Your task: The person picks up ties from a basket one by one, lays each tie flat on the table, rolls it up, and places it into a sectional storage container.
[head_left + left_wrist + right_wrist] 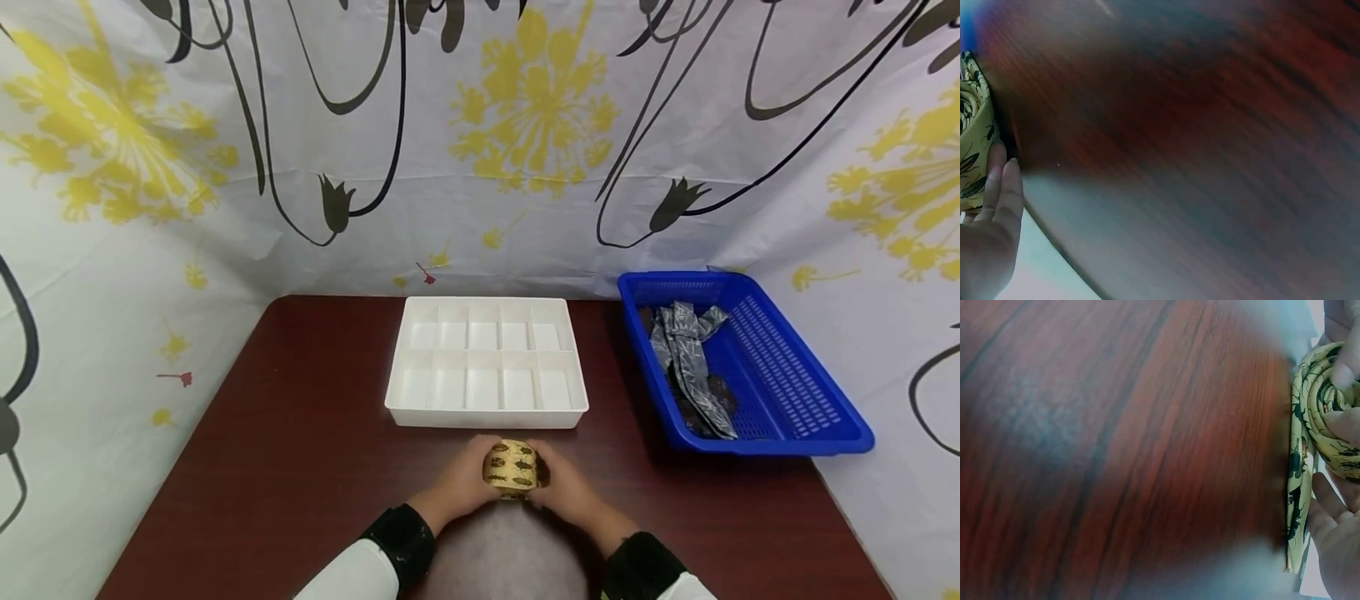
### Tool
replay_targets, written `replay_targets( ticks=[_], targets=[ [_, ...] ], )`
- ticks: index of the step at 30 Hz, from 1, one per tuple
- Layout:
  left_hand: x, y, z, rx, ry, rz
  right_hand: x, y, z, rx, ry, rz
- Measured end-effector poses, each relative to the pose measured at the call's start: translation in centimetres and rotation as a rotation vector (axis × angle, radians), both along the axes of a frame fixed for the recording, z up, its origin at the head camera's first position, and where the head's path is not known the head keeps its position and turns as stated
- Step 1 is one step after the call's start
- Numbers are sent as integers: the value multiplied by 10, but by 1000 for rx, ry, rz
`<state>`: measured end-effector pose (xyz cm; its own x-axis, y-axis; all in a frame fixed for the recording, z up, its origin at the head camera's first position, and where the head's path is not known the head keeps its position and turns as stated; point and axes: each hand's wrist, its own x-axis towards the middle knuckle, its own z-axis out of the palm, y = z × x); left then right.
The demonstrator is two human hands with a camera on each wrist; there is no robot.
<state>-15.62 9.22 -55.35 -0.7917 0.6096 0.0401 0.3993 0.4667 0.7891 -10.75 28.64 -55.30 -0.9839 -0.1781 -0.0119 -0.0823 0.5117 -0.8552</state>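
Note:
A rolled yellow tie with dark leaf print (512, 468) stands on the dark wooden table (300, 467) near its front edge. My left hand (463, 485) cups the roll from the left and my right hand (564, 490) from the right, fingers curled round it. The left wrist view shows the roll (974, 134) at the left edge with my fingers (999, 187) against it. In the right wrist view the coiled tie (1310, 444) sits at the right with my fingers (1329, 506) on it. Just behind the roll stands an empty white divided tray (486, 410).
A blue plastic basket (795, 392) at the right holds a grey patterned tie (686, 350) and darker fabric. A floral curtain hangs behind and beside the table.

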Motion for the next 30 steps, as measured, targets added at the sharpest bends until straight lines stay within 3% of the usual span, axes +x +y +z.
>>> replay_targets(
  ticks=[4, 8, 13, 19, 22, 27, 30],
  targets=[
    [0, 2, 2, -34, 66, -22, 0, 1, 0, -22, -8, 10],
    [2, 7, 12, -205, 162, -19, 0, 0, 2, 15, -4, 5],
    [6, 15, 25, -415, 231, 14, 0, -3, 5, 107, 22, -36],
    [6, 23, 31, -533, 266, 24, 0, -4, 8, 144, 69, -43],
    [3, 19, 27, -455, 211, 16, 0, -3, 6, 134, 58, -40],
    [-1, 5, 10, -135, 3, 18, 1, 0, 3, 71, -4, -41],
    [-3, 1, 1, 6, -54, 8, 2, 1, 2, 52, -13, -47]
  ],
)
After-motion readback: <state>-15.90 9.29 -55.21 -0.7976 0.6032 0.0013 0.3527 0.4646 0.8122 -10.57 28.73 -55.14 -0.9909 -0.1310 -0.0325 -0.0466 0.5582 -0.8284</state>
